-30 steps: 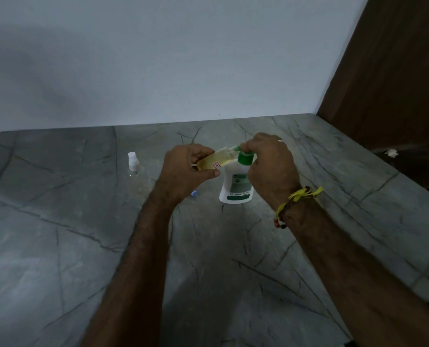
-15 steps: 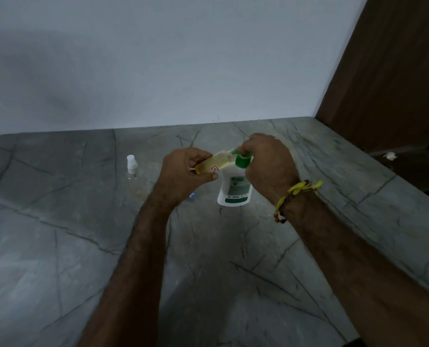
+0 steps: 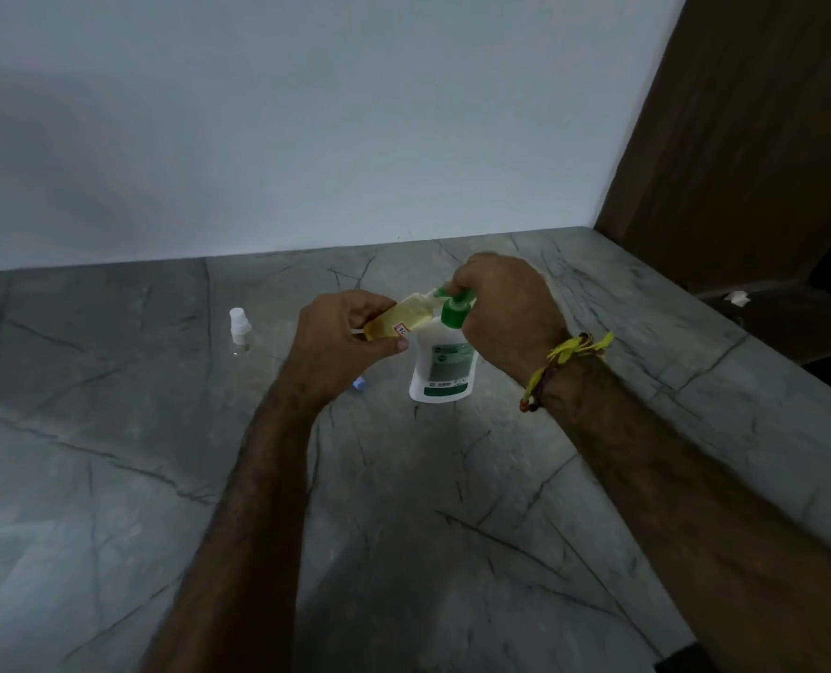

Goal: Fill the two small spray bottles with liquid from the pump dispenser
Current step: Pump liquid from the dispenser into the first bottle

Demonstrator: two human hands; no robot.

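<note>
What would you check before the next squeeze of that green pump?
1. Small bottle held at the green spout: ok, the left hand grips it tilted.
2. Mouth exactly under the spout: cannot tell, fingers hide it.
3. Right hand on the pump top: ok.
4. Dispenser upright on the stone table: ok.
5. Room left in the small bottle: cannot tell; it looks yellow along most of its length.
6. Second bottle within reach: ok, standing left, white cap on.
</note>
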